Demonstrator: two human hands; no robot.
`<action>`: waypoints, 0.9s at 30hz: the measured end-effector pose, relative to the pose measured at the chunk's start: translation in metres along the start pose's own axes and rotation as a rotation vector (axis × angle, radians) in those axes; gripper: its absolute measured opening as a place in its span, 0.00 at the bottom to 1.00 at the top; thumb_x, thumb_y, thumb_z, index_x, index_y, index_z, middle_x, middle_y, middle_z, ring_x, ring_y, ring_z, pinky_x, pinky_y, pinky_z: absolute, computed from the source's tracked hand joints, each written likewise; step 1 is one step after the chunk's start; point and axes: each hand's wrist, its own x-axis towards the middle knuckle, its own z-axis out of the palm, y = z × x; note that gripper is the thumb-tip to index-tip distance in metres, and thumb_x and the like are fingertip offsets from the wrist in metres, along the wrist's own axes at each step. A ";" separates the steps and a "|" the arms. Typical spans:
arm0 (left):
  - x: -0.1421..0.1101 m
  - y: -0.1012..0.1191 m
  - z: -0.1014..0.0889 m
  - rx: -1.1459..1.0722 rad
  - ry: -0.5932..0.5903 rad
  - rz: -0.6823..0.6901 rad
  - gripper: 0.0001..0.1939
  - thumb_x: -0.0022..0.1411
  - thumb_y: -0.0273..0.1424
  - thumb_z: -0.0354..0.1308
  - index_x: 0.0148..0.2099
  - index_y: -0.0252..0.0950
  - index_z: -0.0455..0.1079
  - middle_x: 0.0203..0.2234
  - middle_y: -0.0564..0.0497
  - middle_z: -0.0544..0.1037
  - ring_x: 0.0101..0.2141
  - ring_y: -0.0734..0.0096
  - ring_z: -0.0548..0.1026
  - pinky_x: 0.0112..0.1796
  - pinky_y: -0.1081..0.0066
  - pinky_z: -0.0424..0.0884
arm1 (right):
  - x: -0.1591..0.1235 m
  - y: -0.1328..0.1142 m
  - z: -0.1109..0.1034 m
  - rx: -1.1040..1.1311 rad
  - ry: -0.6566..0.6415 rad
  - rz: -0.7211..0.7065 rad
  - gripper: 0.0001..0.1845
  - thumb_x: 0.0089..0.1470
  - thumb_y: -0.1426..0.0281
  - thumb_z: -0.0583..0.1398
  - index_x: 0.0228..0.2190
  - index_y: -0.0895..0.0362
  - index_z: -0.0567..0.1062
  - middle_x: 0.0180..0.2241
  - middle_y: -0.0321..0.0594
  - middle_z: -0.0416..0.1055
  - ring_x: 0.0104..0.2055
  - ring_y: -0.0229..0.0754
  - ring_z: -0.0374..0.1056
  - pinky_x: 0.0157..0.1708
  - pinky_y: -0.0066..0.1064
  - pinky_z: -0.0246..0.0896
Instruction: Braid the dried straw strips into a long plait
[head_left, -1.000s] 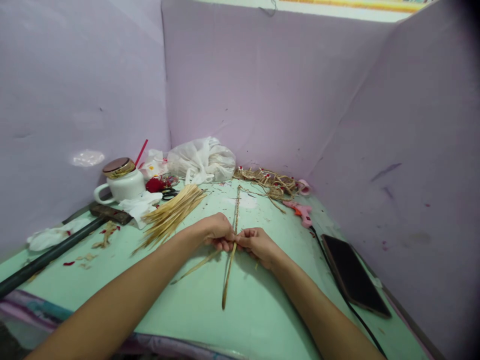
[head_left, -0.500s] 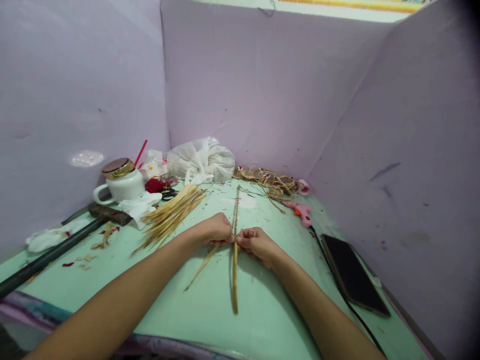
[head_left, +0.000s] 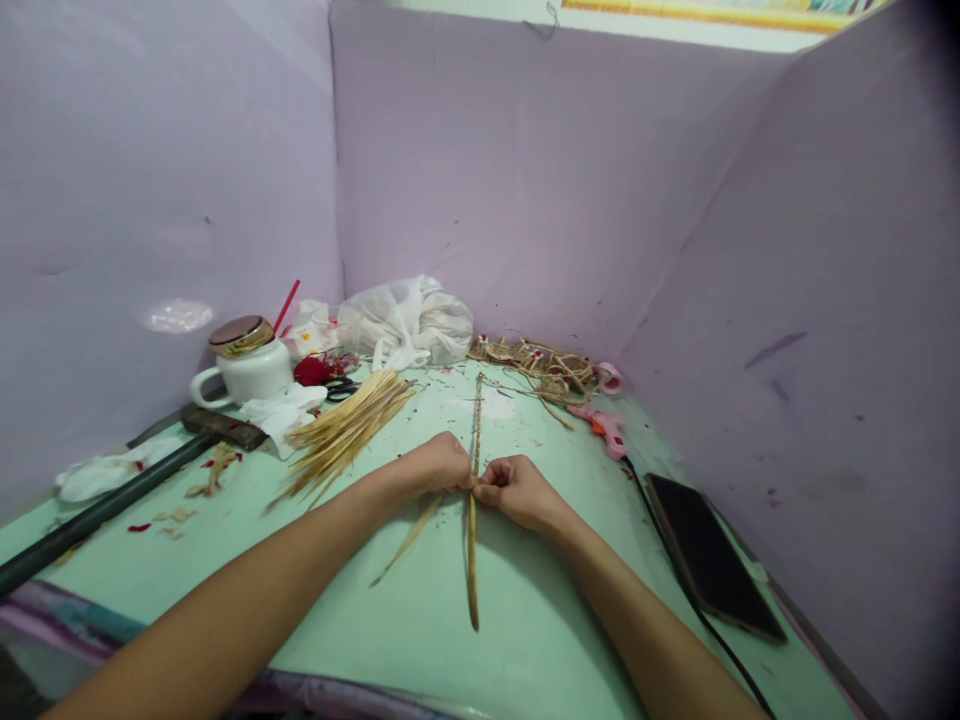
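Tan braid point(head_left: 477, 425), long axis fore-and-aft

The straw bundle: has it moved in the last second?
No; judged against the white mug, the straw bundle has shifted in no visible direction.

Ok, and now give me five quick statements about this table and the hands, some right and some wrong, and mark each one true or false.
1. The left hand and the right hand are both at the narrow strip. True.
2. The white mug lies on its side. False: the white mug stands upright.
3. The pink glue gun is to the right of the bundle of pale strips. True.
4. The right hand holds the dark-screened device. False: the dark-screened device lies on the table.
5. The white plastic bag is farther away than both hands. True.
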 end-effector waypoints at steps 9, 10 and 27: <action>-0.002 -0.002 0.001 -0.104 -0.035 0.002 0.04 0.34 0.25 0.53 0.15 0.33 0.58 0.07 0.59 0.53 0.12 0.83 0.49 0.14 0.76 0.43 | -0.008 -0.008 -0.023 0.032 -0.218 0.028 0.07 0.37 0.70 0.60 0.17 0.61 0.70 0.16 0.34 0.66 0.17 0.29 0.54 0.18 0.22 0.47; -0.002 -0.003 0.000 -0.120 -0.042 0.005 0.04 0.35 0.25 0.53 0.15 0.33 0.59 0.07 0.59 0.54 0.12 0.83 0.49 0.14 0.76 0.43 | -0.010 -0.008 -0.029 0.032 -0.254 0.055 0.08 0.37 0.69 0.60 0.17 0.62 0.70 0.15 0.34 0.66 0.16 0.29 0.53 0.17 0.22 0.45; -0.003 -0.007 -0.003 -0.248 -0.059 0.035 0.05 0.34 0.24 0.51 0.14 0.34 0.57 0.05 0.60 0.51 0.10 0.83 0.48 0.13 0.76 0.41 | -0.014 -0.028 -0.023 0.317 -0.006 0.309 0.11 0.40 0.69 0.60 0.30 0.61 0.71 0.28 0.42 0.72 0.27 0.36 0.67 0.17 0.21 0.54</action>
